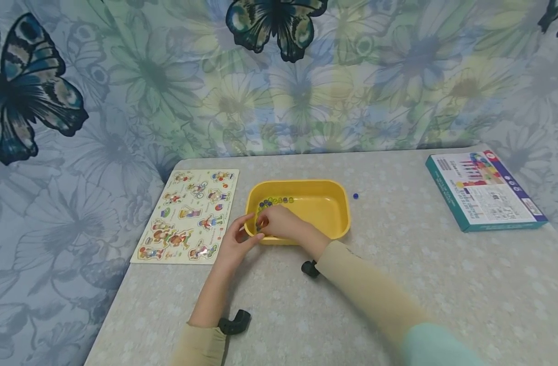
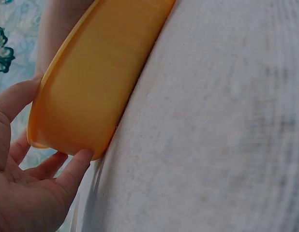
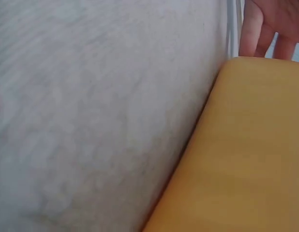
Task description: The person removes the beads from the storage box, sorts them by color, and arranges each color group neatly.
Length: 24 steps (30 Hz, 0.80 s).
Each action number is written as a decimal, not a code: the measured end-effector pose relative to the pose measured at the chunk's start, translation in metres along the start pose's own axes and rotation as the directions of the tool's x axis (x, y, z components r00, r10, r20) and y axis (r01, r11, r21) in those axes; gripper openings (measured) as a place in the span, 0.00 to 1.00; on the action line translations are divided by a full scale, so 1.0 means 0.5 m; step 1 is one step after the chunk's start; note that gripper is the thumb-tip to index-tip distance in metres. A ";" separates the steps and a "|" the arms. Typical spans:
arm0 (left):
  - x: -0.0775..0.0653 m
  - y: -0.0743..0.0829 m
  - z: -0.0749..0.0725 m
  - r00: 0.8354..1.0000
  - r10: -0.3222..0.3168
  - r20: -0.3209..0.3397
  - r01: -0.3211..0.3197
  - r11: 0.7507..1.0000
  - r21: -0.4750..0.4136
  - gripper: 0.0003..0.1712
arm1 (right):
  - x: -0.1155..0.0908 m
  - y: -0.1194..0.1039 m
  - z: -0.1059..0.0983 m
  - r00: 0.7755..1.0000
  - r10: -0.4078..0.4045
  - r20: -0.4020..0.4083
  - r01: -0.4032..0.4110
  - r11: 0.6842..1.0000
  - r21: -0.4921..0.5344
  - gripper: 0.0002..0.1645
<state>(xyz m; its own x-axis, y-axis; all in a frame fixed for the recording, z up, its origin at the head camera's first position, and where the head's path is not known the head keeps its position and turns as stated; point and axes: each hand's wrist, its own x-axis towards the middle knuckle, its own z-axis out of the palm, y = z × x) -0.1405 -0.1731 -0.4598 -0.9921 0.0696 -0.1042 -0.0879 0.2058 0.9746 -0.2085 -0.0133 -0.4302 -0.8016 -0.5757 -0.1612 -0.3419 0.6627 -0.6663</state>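
A yellow plastic tray stands on the table. Small round yellow and dark blue beads lie in lines along its back and left sides. My left hand grips the tray's front left corner; in the left wrist view its thumb meets the rim and fingertips touch the end wall. Inside the tray, my right hand reaches over the beads at the left with bent fingers. Whether it pinches a bead is hidden; the right wrist view shows only the tray's outer wall and the other hand.
One blue bead lies on the table just right of the tray. At the left is a cream board with printed figures. A teal-edged box lies at the far right. A flowered curtain hangs behind the table.
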 end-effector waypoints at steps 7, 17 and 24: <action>0.000 -0.003 -0.002 1.000 0.009 0.001 -0.009 1.000 -0.011 0.35 | 0.019 -0.014 0.012 1.000 -0.004 0.024 0.005 1.000 -0.031 0.12; -0.002 -0.004 0.002 1.000 0.025 -0.001 -0.025 0.998 -0.049 0.34 | 0.025 -0.017 0.015 0.999 -0.022 0.030 0.025 0.996 -0.083 0.11; -0.001 -0.004 0.002 1.000 0.014 0.002 -0.014 0.998 -0.057 0.34 | 0.026 -0.014 0.015 0.999 0.012 0.045 -0.010 0.999 -0.049 0.12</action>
<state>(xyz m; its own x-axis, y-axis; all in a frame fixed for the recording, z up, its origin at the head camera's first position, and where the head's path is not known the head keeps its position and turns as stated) -0.1395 -0.1724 -0.4618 -0.9931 0.0746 -0.0909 -0.0790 0.1486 0.9857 -0.2125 -0.0289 -0.4333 -0.7828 -0.5885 -0.2021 -0.3573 0.6911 -0.6283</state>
